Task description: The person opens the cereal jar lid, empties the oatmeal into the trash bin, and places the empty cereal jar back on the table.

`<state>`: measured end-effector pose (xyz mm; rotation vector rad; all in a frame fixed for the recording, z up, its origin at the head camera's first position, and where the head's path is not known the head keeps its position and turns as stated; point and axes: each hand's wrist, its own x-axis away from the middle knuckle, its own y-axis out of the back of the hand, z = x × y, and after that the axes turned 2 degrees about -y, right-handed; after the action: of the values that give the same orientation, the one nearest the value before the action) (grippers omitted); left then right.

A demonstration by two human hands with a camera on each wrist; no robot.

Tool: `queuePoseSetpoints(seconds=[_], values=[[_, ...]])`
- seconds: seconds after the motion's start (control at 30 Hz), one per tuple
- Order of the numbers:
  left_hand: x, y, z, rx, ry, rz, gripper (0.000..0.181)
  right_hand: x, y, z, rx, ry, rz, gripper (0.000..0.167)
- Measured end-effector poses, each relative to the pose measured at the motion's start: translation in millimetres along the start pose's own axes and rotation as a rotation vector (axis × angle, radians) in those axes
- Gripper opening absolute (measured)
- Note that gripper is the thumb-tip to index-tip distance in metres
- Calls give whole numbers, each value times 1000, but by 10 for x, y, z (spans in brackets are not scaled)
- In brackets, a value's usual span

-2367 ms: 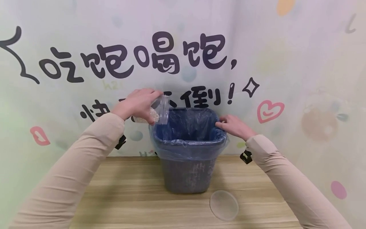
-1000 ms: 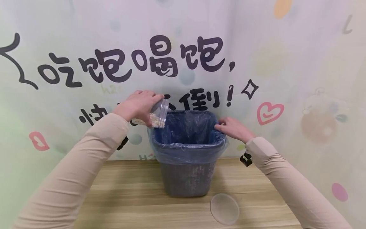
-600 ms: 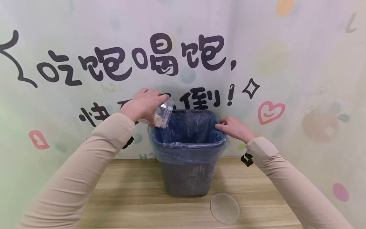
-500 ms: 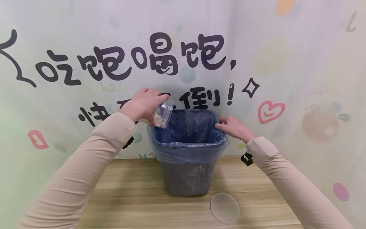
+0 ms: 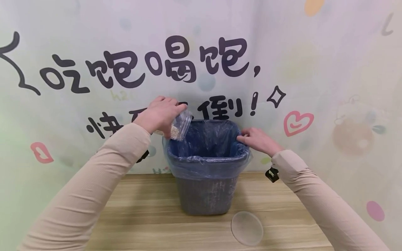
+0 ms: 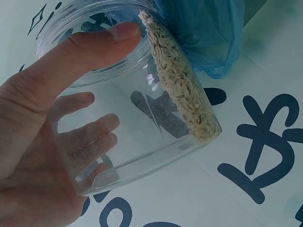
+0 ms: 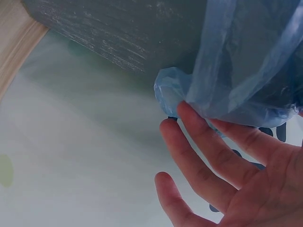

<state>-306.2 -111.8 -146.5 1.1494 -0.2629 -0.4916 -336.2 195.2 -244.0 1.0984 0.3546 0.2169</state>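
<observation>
My left hand (image 5: 160, 114) grips a clear plastic jar (image 5: 183, 123), tilted with its mouth over the left rim of a dark bin (image 5: 205, 197). In the left wrist view, pale flakes (image 6: 177, 78) lie along the lower side of the jar (image 6: 142, 123), reaching its mouth. A blue bag (image 5: 208, 169) lines the bin and folds over its rim. At the right rim is my right hand (image 5: 259, 140); the right wrist view shows its fingers (image 7: 203, 156) fairly straight, with fingertips against the bag (image 7: 236, 61). The thumb is hidden there.
A round translucent lid (image 5: 247, 228) lies on the wooden table (image 5: 141, 216), in front of the bin and to its right. Behind the bin hangs a pale backdrop (image 5: 282, 45) with black writing and coloured drawings.
My left hand and the jar have moved slightly right, further over the bin, and the jar is tilted more mouth-down. My right hand stays at the right rim.
</observation>
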Motion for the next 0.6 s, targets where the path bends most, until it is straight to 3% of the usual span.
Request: queuePoseSetpoints(seconds=[0.6], values=[[-12,18,-24,-6,-5,1,106,11,10,-12,-25,6,11,33]])
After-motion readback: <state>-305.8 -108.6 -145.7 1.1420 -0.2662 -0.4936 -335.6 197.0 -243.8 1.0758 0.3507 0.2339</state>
